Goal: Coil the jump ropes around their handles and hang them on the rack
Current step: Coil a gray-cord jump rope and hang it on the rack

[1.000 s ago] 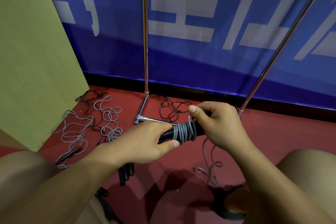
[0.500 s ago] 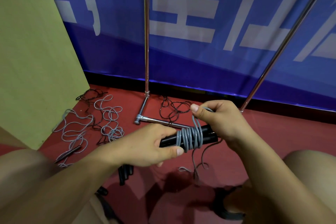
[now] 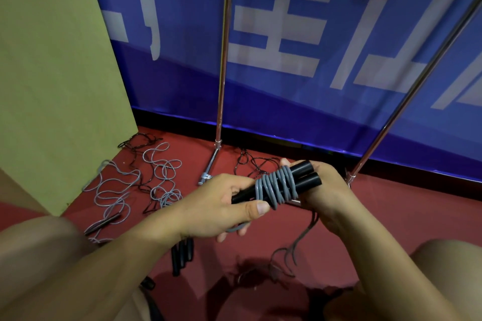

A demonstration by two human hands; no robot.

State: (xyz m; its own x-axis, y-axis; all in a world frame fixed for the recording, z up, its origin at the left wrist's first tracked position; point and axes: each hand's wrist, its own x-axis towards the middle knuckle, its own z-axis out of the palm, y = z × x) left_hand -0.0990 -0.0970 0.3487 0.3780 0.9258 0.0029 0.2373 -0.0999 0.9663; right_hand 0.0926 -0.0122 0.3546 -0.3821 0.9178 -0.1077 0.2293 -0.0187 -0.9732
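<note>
Black handles [image 3: 302, 177]: two, grey-cord-wrapped; left hand [image 3: 219, 206], right hand [image 3: 326, 190] grip them.

Large white Chinese characters on a blue banner [image 3: 300, 91] along the back wall, cropped by the frame's top edge. Only partial strokes visible; middle character resembling 主 or 生, uncertain. Other characters too cut off to read. No other text, labels or numbers legible.
</note>
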